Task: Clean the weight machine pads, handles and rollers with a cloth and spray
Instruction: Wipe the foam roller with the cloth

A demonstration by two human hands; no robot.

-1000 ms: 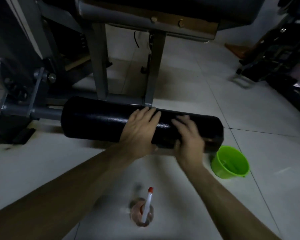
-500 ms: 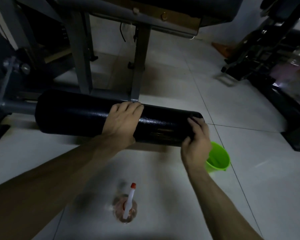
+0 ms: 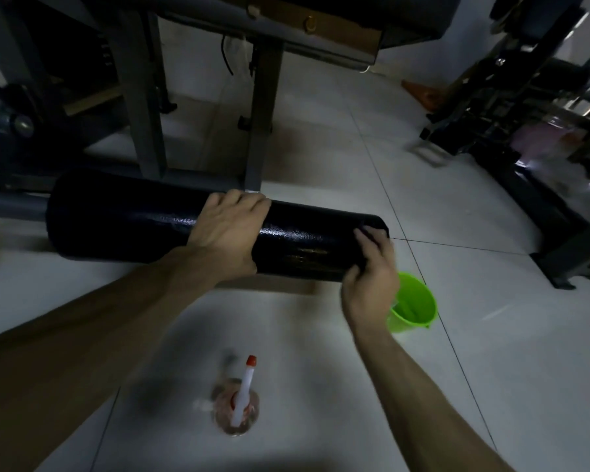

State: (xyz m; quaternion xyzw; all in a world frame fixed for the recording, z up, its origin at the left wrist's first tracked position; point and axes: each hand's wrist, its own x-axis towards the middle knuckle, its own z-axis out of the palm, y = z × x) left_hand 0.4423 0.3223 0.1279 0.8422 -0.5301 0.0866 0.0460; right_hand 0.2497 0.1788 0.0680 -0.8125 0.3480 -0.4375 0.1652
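Dim and bluish overall, with deep shadow under the bench [image 3: 416, 18] and at the left. Faint glare along the roller [image 3: 297, 233]; soft blur on the bottle [image 3: 242, 396]. Wide-angle bending toward the edges.

Left hand [image 3: 225, 229] grips the black roller [image 3: 133, 219] mid-length; right hand [image 3: 370, 284] grips its 3 o'clock end. Green bucket [image 3: 418, 310] sits at 4 o'clock, spray bottle [image 3: 240, 403] at 6 o'clock.
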